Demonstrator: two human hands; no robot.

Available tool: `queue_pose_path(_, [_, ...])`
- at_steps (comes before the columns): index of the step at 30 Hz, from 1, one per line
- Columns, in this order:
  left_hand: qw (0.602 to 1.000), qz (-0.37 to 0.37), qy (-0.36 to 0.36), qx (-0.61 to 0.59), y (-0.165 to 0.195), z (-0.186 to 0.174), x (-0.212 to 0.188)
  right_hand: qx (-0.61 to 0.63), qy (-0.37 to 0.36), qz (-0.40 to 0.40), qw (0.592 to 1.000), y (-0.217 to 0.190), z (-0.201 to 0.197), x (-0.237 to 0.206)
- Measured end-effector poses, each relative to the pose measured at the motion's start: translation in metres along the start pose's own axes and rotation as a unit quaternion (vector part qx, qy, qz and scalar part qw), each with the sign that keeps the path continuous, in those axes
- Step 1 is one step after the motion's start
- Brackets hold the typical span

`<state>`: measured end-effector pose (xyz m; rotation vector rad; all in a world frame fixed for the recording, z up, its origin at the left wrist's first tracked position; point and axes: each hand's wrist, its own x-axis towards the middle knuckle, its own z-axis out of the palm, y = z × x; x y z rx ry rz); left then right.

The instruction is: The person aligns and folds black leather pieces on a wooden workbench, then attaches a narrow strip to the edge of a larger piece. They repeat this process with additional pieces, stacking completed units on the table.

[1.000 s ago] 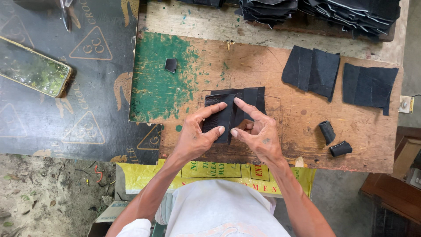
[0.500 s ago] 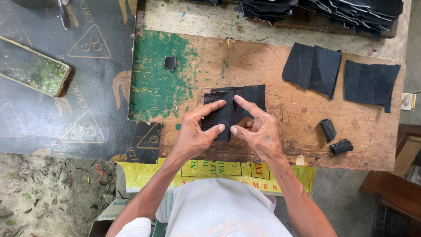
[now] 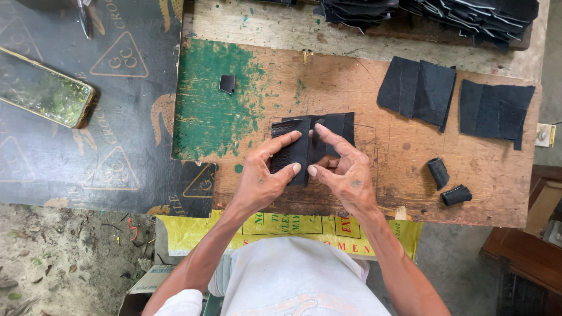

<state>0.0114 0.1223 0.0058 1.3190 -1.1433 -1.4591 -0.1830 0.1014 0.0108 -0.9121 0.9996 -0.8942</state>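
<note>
Far left, a phone (image 3: 44, 95) with a gold rim is lying on the dark printed sheet (image 3: 88, 158), well apart from the hands. Next, a small black scrap (image 3: 227, 83) is sitting on the green-painted patch of the wooden board (image 3: 410, 175). Mid-board, the left hand (image 3: 262, 184) is pinching the left side of a folded black leather piece (image 3: 310, 146), forefinger on top and thumb at the lower edge. The right hand (image 3: 345, 175) is pinching the same piece from the right, with fingertips nearly meeting the left ones. The piece is resting flat on the board. Further right, two flat black leather pieces (image 3: 417, 90) (image 3: 494, 112) are lying side by side, and two small black rolls (image 3: 448, 184) are sitting below them. Stacks of black pieces (image 3: 427, 11) are lining the top edge.
</note>
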Motion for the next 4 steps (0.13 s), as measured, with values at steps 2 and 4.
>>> queue_pose_path(2, [1.0,-0.003,0.001,-0.003,-0.01,-0.001,-0.001,0.001,-0.005,0.002,1.0,0.004,-0.004,-0.001])
queue_pose_path(4, [1.0,-0.004,0.004,-0.004,-0.021,-0.018,0.002,-0.021,-0.01,0.012,1.0,0.009,-0.009,-0.001])
